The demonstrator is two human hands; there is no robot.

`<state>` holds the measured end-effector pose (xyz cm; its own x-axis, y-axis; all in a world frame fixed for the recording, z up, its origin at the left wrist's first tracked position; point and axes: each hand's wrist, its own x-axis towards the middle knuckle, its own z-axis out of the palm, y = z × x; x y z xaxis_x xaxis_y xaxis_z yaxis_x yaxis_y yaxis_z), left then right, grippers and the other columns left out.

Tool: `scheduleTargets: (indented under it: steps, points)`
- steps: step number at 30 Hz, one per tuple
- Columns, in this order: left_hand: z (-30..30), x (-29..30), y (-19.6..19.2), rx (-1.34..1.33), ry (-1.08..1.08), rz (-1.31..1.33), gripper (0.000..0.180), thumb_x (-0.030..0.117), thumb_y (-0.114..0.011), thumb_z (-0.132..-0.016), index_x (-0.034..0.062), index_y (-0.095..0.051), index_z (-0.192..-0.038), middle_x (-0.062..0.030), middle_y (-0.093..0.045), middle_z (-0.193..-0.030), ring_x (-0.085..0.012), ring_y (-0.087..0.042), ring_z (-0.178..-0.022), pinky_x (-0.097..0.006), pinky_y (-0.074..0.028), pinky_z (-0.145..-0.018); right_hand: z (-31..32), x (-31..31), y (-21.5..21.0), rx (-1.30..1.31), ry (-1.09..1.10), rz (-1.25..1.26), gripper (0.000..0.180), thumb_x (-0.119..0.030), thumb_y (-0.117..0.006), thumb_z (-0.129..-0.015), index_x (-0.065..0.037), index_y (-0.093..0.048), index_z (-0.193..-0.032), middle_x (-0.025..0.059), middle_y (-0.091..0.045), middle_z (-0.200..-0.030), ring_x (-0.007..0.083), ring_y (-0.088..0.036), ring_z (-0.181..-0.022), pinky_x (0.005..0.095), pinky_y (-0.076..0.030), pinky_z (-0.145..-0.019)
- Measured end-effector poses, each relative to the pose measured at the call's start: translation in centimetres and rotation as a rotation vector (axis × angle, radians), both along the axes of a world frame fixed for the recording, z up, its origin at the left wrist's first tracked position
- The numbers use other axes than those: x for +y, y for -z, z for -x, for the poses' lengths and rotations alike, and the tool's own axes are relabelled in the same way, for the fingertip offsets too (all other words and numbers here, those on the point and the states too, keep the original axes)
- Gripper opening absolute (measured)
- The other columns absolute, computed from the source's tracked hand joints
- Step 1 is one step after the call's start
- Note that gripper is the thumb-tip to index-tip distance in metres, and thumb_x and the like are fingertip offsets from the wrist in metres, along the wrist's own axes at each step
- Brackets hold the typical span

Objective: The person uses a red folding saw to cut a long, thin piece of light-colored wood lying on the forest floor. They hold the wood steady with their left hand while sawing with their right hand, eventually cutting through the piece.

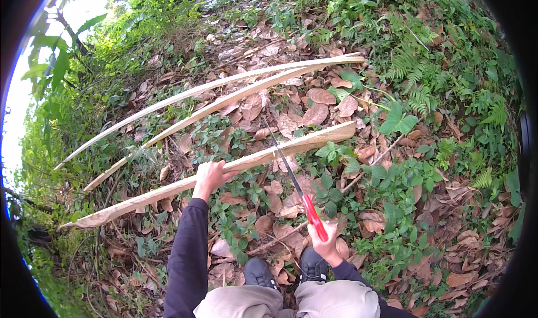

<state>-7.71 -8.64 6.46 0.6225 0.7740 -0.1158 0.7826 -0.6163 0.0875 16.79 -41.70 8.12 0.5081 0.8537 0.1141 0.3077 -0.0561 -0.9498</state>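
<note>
My left hand (209, 178) is closed around the middle of a long, pale split-wood piece (151, 197), which slants up from lower left to right. My right hand (327, 243) grips the red handle of a handsaw (314, 218). Its narrow dark blade points away from me and crosses the wood to the right of my left hand. Whether the teeth have cut into the wood cannot be made out.
Beyond lie two more long, pale wood strips (216, 84), close together at their right ends. Dry brown leaves (320, 96) and low green plants (400, 122) cover the ground. My dark shoes (260, 273) stand near the lower edge, with twigs around them.
</note>
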Motion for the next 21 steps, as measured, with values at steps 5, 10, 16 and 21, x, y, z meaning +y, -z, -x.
scheduleTargets:
  steps: [5,10,16,21]
  points:
    - [-1.8,1.0,-0.6,0.161,0.019,0.179,0.072,0.075,-0.067,-0.076,0.0047,-0.077,-0.089,-0.0173,-0.072,-0.077,-0.0351,-0.072,-0.079,-0.045,-0.058,-0.074,-2.2,-3.7,2.5,0.086,-0.027,0.142,0.025,-0.013,-0.072,-0.092,0.0,-0.063,-0.072,0.0072,-0.057,-0.056,0.0166,-0.056,-0.049,0.0339,-0.04,-0.05]
    - [-5.4,1.9,1.8,-0.109,0.123,0.226,0.084,0.081,-0.067,-0.069,0.0024,-0.074,-0.097,-0.0216,-0.072,-0.086,-0.0384,-0.071,-0.086,-0.047,-0.055,-0.081,-2.6,-2.8,3.0,0.174,-0.118,0.163,0.021,-0.015,-0.073,-0.094,0.003,-0.068,-0.084,0.0074,-0.068,-0.07,0.0151,-0.064,-0.061,0.0312,-0.05,-0.06]
    - [-7.8,1.3,4.6,-0.088,0.027,0.213,0.063,0.056,-0.077,-0.07,0.0055,-0.062,-0.103,-0.0197,-0.072,-0.085,-0.0398,-0.071,-0.088,-0.049,-0.055,-0.079,-2.7,-2.0,2.1,-0.059,-0.14,0.102,0.016,-0.01,-0.074,-0.091,0.005,-0.069,-0.087,0.0074,-0.07,-0.076,0.0159,-0.068,-0.068,0.0301,-0.053,-0.065]
    - [-8.4,0.1,5.5,-0.085,-0.02,0.101,0.057,0.051,-0.077,-0.069,0.0037,-0.064,-0.098,-0.0197,-0.072,-0.082,-0.0397,-0.071,-0.082,-0.048,-0.055,-0.074,-1.3,-0.9,0.1,0.565,-0.006,0.25,0.023,-0.016,-0.078,-0.09,0.001,-0.067,-0.078,0.0066,-0.058,-0.057,0.0145,-0.055,-0.05,0.0315,-0.044,-0.052]
